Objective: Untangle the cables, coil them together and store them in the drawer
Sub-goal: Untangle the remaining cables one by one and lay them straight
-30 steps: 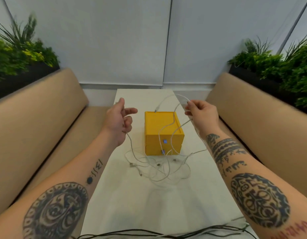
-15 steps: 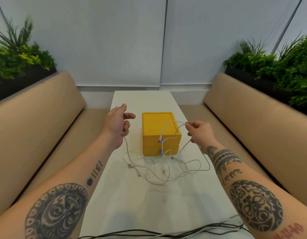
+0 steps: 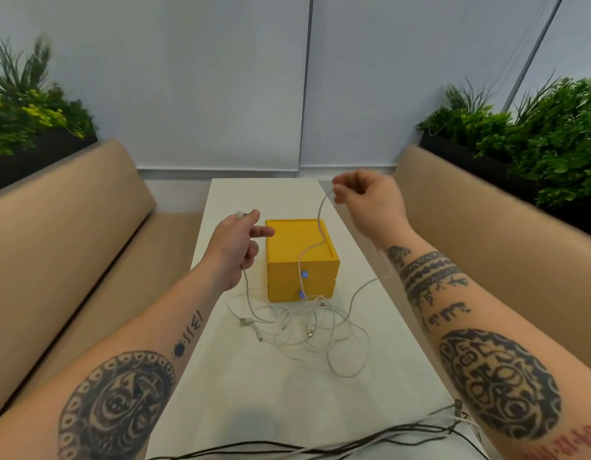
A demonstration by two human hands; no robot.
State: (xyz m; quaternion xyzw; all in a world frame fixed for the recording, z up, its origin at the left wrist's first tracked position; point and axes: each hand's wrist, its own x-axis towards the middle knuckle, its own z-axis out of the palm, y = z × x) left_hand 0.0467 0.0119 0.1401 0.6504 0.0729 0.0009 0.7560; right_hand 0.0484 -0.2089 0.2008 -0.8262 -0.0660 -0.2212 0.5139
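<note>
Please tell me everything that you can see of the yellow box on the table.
The yellow box is a small cube that looks like matte plastic, with a raised rim around its top. It stands upright on the white table. Its front shows two stacked drawers, both shut, each with a small blue knob. A white cable, pinched by the right hand, hangs across its top and front. More cables lie at its foot.

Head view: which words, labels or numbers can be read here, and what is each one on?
"1311", as it seems: small dark marks on the left forearm.
Red digits on the right forearm: blurred, cut by the frame edge, unreadable.
Dark lettering higher on that forearm: unreadable.
Yellow drawer box, white cables: no text.
</note>
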